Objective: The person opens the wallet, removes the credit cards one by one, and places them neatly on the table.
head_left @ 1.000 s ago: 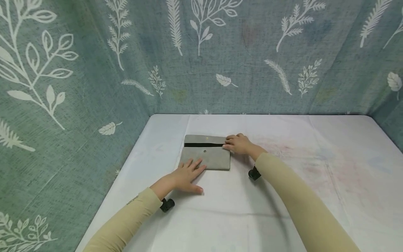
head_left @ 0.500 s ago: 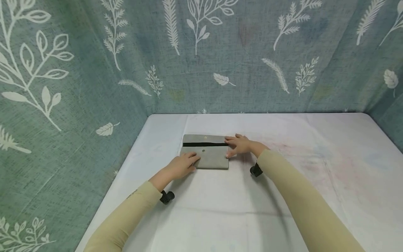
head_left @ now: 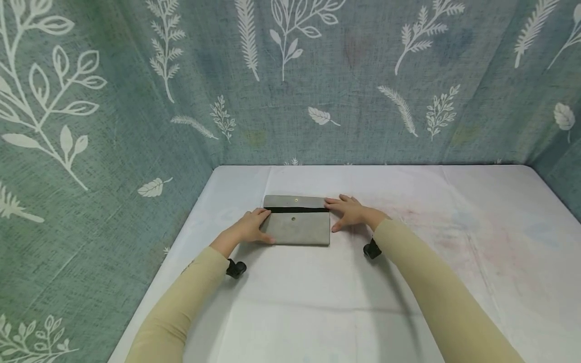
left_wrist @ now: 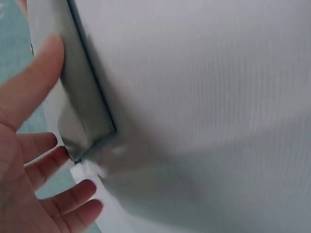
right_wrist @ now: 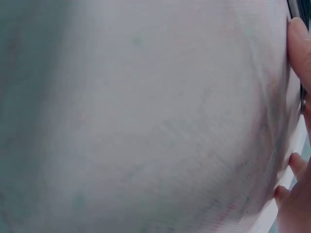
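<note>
A flat grey pouch (head_left: 301,230) lies on the white-covered table, its flap (head_left: 281,200) folded back on the far side. A black strip separates flap and body, and each part bears a small snap. My left hand (head_left: 247,227) is at the pouch's left end, thumb at the near corner and fingers at the far side. In the left wrist view, the thumb (left_wrist: 41,73) lies on the pouch's edge (left_wrist: 82,97), the other fingers spread past its end. The fingertips of my right hand (head_left: 353,212) touch the flap's right end, thumb apart from the pouch.
The white table cover (head_left: 299,302) has creases and faint pink and blue stains. Leaf-patterned green-blue curtains (head_left: 281,121) hang behind the table and along its left side. A small black device (head_left: 236,268) sits under each wrist.
My left hand has moved off the pouch's front face and up to its left end. The right thumb has come away from the pouch, while the fingertips stay on the flap's end.
</note>
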A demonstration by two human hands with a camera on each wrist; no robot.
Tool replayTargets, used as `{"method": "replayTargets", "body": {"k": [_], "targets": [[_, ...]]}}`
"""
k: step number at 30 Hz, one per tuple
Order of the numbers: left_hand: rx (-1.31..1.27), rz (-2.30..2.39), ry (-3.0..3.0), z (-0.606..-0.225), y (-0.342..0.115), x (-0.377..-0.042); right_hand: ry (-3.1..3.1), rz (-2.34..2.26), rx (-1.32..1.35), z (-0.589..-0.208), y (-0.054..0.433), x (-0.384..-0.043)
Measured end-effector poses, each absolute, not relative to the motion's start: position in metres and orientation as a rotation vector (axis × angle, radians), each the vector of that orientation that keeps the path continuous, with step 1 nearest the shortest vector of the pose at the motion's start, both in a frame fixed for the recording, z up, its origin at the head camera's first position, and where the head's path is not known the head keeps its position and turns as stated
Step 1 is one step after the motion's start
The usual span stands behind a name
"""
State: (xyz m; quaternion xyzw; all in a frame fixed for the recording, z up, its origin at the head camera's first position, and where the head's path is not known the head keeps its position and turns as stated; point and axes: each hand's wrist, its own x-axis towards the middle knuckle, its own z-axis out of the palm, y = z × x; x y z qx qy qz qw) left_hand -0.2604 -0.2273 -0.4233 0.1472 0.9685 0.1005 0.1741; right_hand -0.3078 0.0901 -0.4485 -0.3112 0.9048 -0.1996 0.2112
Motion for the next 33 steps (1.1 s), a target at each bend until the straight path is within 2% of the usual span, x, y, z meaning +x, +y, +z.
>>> {"method": "replayTargets", "body": {"k": [10, 18, 33], "targets": [[0.443, 0.235, 2.784, -0.428, -0.237, -0.271, 2.497, -0.564, -0.848, -0.449, 0.090, -0.310], [0.415, 0.282, 2.839, -0.427, -0.238, -0.266, 2.507, -0.559, -0.813, -0.448, 0.088, -0.311], [0.438, 0.847, 2.805, -0.399, -0.260, -0.247, 2.511, -0.562, -0.846, -0.449, 0.089, -0.314]]}}
